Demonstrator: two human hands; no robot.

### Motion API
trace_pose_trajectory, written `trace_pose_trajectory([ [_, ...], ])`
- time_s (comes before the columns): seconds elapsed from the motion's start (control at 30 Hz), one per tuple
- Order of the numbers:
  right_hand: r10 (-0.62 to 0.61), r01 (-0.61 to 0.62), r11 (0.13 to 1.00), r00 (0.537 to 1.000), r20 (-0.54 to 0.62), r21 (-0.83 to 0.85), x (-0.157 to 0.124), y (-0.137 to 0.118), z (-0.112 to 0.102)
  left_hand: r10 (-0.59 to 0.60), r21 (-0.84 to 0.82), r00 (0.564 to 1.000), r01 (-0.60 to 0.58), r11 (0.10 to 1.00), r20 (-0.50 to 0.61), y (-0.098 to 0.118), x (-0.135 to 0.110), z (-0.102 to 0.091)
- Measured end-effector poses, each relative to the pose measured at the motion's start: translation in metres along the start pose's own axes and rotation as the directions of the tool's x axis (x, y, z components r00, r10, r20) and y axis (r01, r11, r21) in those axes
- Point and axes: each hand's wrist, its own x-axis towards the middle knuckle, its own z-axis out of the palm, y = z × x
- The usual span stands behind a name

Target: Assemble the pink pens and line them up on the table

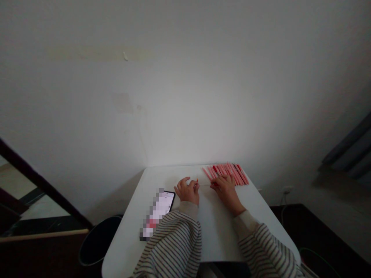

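A row of slim pink and red pens lies side by side at the far right of the white table. My left hand is left of them, thumb and forefinger pinched on a small red-tipped piece whose exact kind is too small to tell. My right hand is at the near edge of the row, its fingers closed round a red pen, mostly hidden by the fingers. A gap separates the two hands. Beside my left forearm lies a phone, its screen lit and partly blurred out.
A pale wall rises right behind the table's far edge. A dark bin stands at the table's left side. On the right, a wall socket with a cable sits low, and grey fabric hangs above it.
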Motion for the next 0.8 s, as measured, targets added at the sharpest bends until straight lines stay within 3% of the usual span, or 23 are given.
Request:
trace_pose_trajectory([
  [0.5,0.021,-0.021,1.000,1.000,-0.012,0.001,0.0007,0.0057,0.0054,0.009,0.007,0.998,-0.009,1.000,-0.068,-0.0057,0.0004,0.0084],
  [0.8,0.006,-0.007,0.999,1.000,-0.019,-0.036,0.0002,0.0072,0.0064,0.001,-0.023,1.000,-0.002,1.000,-0.018,-0.0048,0.0017,0.0061],
])
